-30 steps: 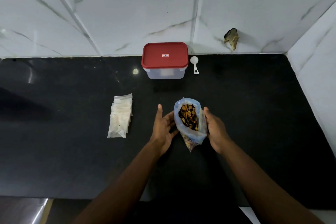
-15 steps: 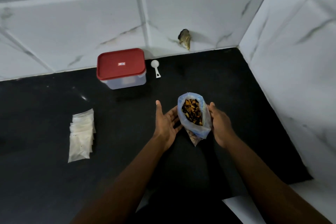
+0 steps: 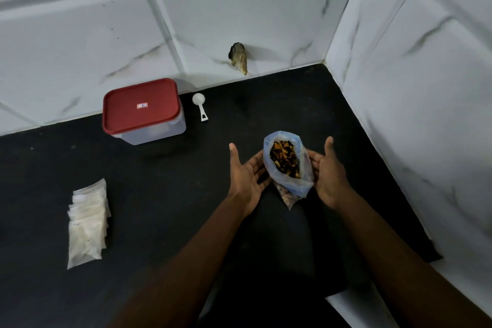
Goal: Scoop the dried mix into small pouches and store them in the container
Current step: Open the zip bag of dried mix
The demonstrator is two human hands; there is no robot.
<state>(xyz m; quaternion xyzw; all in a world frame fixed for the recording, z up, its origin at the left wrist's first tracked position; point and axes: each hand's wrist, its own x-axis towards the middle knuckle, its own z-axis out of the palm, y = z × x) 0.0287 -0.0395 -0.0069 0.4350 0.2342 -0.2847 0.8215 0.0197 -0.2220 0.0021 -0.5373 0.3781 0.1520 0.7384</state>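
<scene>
Steadying the bag is, we judge, the step in hand, so we read the tabletop (image 3: 165,210) from the left with that in mind. Pouches (image 3: 87,224) lie in an overlapping stack far to the left, well apart from everything else; whether they hold anything we cannot tell. Next comes the container (image 3: 157,133), set against the wall (image 3: 80,48) with its red lid (image 3: 141,105) on, and just beside it to the right lies the white scoop (image 3: 200,108), untouched. Nearer us, the left hand (image 3: 246,173) is open, fingers straight and thumb raised, its palm turned to the bag (image 3: 300,184). The bag stands between the two hands with its mouth rolled wide and the mix (image 3: 284,161) showing dark and orange inside. The right hand (image 3: 328,170) mirrors the left, open and cupped at the bag's far side; we cannot tell how firmly either hand presses the film. To do this well, we should settle the bag on its base until it stands without help, keeping the mouth spread. One hand should then stay at its side while the other fetches the scoop. We would also draw the pouches closer first, since a long reach over thin film invites a spill.
</scene>
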